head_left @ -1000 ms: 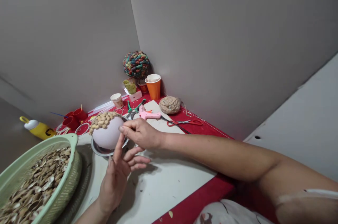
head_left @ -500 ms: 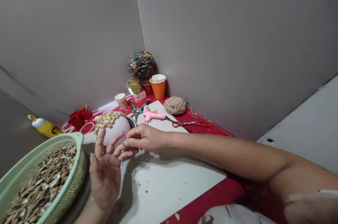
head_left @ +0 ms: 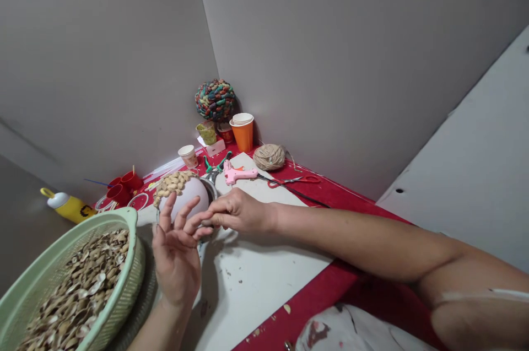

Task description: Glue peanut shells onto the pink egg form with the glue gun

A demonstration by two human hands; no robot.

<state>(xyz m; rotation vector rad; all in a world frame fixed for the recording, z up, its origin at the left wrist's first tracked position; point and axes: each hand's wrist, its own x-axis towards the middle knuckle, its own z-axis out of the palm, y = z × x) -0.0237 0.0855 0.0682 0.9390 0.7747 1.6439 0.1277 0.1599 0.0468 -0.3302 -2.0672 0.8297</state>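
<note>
My left hand (head_left: pixel 179 249) is palm up with its fingers spread, in front of a pale ball (head_left: pixel 192 199). Shells (head_left: pixel 173 183) that look like peanut shells cover the ball's upper left. My right hand (head_left: pixel 242 212) reaches across from the right, its thumb and fingers closed on a fingertip of my left hand. Whether anything small sits between them cannot be made out. The ball rests in a bowl (head_left: pixel 210 188) whose rim shows behind it. To the left stands a green basket (head_left: pixel 132 252) full of empty shell halves (head_left: pixel 82 290).
Behind the hands lie a pink glue gun (head_left: pixel 239 174), red-handled scissors (head_left: pixel 308 179) and a twine ball (head_left: pixel 269 157). Orange cups (head_left: pixel 242 135) and a colourful shell ball (head_left: pixel 215 99) stand in the corner. Red cups (head_left: pixel 119 194) and a yellow bottle (head_left: pixel 70 208) are at left.
The view has shifted slightly, so the hands and basket appear a little further right. My right hand stays at my left fingertips, and the left fingers remain spread.
</note>
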